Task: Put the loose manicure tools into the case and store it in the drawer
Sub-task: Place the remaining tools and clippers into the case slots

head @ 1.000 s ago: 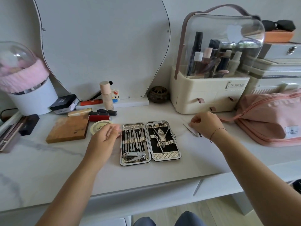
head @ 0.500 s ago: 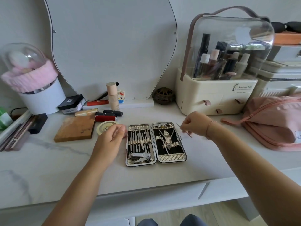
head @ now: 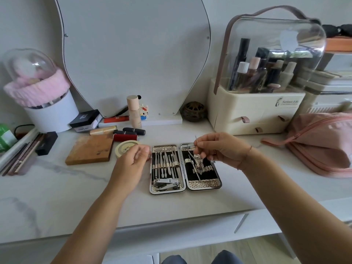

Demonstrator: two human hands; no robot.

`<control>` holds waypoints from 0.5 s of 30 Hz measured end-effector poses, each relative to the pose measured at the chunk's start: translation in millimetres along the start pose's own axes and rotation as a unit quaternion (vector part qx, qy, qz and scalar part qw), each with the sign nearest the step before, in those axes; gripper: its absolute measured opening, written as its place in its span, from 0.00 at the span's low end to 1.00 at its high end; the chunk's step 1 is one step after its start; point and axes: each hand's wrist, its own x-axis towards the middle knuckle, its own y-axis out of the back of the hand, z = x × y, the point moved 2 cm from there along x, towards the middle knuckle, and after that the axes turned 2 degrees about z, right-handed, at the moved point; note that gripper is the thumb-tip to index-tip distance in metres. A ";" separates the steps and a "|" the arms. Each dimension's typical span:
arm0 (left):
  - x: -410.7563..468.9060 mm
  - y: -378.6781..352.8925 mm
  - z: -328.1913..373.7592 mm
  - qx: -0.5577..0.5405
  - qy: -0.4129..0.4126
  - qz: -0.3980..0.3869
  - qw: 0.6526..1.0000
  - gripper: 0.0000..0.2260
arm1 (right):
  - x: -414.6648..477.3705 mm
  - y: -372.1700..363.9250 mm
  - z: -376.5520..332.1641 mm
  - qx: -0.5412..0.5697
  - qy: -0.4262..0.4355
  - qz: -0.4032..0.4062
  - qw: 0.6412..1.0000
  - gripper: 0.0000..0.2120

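At the far left of the marble top (head: 57,187) stands a white tub (head: 51,117) with a pink band. Nearer the middle lie a wooden block (head: 89,149) and a round tin (head: 125,146). My left hand (head: 131,164) hovers just right of that tin, at the left edge of the manicure case (head: 204,184). Its fingers are loosely curled with nothing in them, and I cannot tell whether they touch the case's rim. The case lies opened flat in the middle of the top, its two halves side by side and its long axis running near to far. In the left half a row of slim tools sits under a strap, all lined up near to far, with the clippers (head: 166,182) across the near end. The right half holds nippers (head: 197,164) laid the same way. Above the far end of that right half, my right hand (head: 221,149) pinches a thin metal tool (head: 196,141) between thumb and fingertips. The tool's long axis is close to upright, its fine tip pointing up and away from me, and its lower end is hidden in my fingers. Further right stand a cream organizer (head: 257,115) with a clear dome and a pink pouch (head: 323,145). The drawer front (head: 181,231) runs below the near edge of the top.
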 end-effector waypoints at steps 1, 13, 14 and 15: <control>-0.3 0.0 0.1 0.000 -0.001 0.000 1.000 0.13 | 0.2 2.7 1.1 -0.009 0.000 0.017 1.000 0.03; -1.2 -0.1 2.3 -0.001 -0.003 -0.005 1.000 0.16 | 6.7 16.1 17.8 -0.184 -0.025 0.167 0.968 0.08; -1.2 0.0 2.6 -0.001 -0.003 -0.004 1.000 0.16 | 6.4 16.3 17.3 -0.199 -0.027 0.169 0.965 0.07; -1.3 0.3 3.0 0.001 -0.002 -0.004 1.000 0.15 | 5.8 16.7 17.0 -0.217 -0.032 0.171 0.961 0.07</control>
